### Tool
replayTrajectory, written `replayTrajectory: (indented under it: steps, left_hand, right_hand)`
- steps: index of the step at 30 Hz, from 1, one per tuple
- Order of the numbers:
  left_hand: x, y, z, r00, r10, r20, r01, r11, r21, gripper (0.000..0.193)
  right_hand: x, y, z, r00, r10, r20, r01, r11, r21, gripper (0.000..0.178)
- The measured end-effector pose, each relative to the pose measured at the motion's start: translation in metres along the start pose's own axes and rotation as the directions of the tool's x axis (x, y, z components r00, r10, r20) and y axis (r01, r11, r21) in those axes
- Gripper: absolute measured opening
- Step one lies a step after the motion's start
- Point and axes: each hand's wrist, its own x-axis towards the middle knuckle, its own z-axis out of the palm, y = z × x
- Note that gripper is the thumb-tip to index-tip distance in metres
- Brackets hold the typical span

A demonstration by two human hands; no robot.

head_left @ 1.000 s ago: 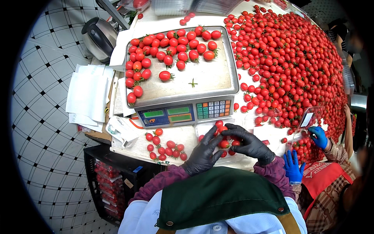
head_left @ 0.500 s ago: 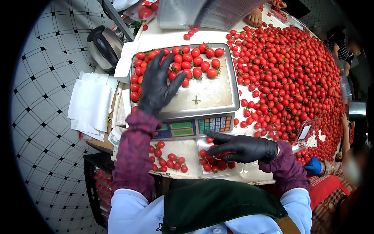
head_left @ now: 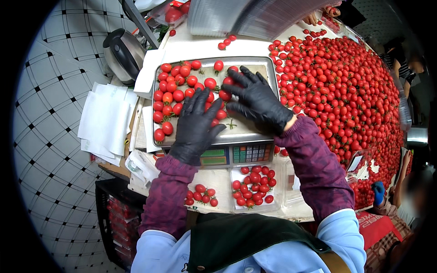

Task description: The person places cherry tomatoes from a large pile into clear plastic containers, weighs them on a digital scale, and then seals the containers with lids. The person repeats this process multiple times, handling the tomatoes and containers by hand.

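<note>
Both my hands wear black gloves and rest over the metal tray (head_left: 243, 131) of a weighing scale. My left hand (head_left: 195, 127) lies palm down, its outstretched fingers among the cherry tomatoes (head_left: 167, 97) on the tray's left side. At the right, my right hand (head_left: 259, 98) spreads its fingers, the tips at several tomatoes near the middle; its palm side is hidden. A loose green tomato stem (head_left: 231, 124) sits between the hands. In front of the scale, a clear plastic box (head_left: 268, 209) holds cherry tomatoes, and a small group of tomatoes (head_left: 199, 196) lies to its left.
A large heap of cherry tomatoes (head_left: 341, 91) covers the table's right side. Stacked clear plastic boxes (head_left: 246, 18) stand behind the scale. To the left are a kettle (head_left: 123, 54) and white papers (head_left: 104, 120). A co-worker's blue glove (head_left: 378, 192) shows at right.
My right hand has moved from the clear box up onto the scale tray. My left hand has shifted down and right. The tomatoes on the tray are spread differently.
</note>
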Motion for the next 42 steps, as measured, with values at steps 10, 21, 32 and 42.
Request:
replayTrajectory:
  steps: [10,21,32,42]
  left_hand:
    - [-0.005,0.017,-0.017,0.911,-0.402,0.088,0.411,0.903,-0.123,0.098]
    - [0.012,0.007,0.020,0.967,-0.242,0.084,0.253,0.858,-0.448,0.099]
    - [0.011,0.014,0.032,0.978,-0.172,-0.118,0.040,0.709,-0.704,0.074]
    - [-0.064,0.111,0.018,0.993,0.010,0.121,0.093,0.570,-0.816,0.069]
  right_hand:
    - [-0.045,-0.012,-0.022,0.976,0.209,0.055,-0.212,0.975,0.063,0.086]
    - [-0.019,-0.006,0.010,0.991,0.118,0.070,-0.136,0.774,0.618,0.078]
    - [-0.021,-0.007,-0.009,0.928,0.137,0.345,-0.332,-0.109,0.937,0.053]
    - [-0.171,-0.059,-0.032,0.845,0.341,0.413,-0.446,0.022,0.895,0.053]
